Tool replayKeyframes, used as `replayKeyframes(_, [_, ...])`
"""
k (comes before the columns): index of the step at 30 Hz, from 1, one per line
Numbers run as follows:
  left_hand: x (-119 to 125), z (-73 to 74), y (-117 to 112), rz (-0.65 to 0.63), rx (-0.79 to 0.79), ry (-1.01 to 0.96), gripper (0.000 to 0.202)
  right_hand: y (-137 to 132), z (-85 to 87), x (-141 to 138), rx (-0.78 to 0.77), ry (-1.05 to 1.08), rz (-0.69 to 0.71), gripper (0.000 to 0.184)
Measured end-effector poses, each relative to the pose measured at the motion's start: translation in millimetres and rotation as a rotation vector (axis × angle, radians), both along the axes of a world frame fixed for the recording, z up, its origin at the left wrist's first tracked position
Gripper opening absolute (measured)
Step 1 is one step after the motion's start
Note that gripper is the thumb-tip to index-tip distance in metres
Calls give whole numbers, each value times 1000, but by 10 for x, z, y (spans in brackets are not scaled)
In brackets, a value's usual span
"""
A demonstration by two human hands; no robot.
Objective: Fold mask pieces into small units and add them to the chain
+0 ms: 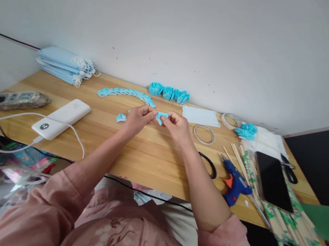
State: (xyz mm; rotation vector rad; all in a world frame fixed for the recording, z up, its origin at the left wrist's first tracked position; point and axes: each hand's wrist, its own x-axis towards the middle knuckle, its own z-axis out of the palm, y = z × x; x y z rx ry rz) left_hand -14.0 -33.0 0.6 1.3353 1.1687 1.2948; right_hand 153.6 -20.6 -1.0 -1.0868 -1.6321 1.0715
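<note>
Between my two hands, just above the wooden table [159,155], is a small folded piece of light-blue fabric [162,117]. My left hand [140,118] pinches its left end, and my right hand [177,126] pinches the right end with thumb and fingers. A second small blue folded piece [121,118] lies on the table beside my left hand. Behind the hands a curved row of overlapping blue folded pieces [127,92] lies on the wood. Near the wall sit three blue fabric flowers [168,93] side by side.
At the left are stacked face masks [64,64], a white power bank [61,119] with its cable, and a power strip [15,100]. To the right lie one flat mask [201,116], tape rolls [204,134], a blue glue gun [234,183], wrapped wooden sticks [283,229] and a phone [274,180].
</note>
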Motion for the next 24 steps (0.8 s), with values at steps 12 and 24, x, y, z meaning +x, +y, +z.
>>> replayKeyframes(12, [-5, -6, -11, -22, -85, -162, 39, 31, -8, 4, -16, 70, -32, 25])
replayKeyframes(24, [41, 83, -32, 97, 18, -54, 25, 13, 24, -13, 16, 58, -18, 21])
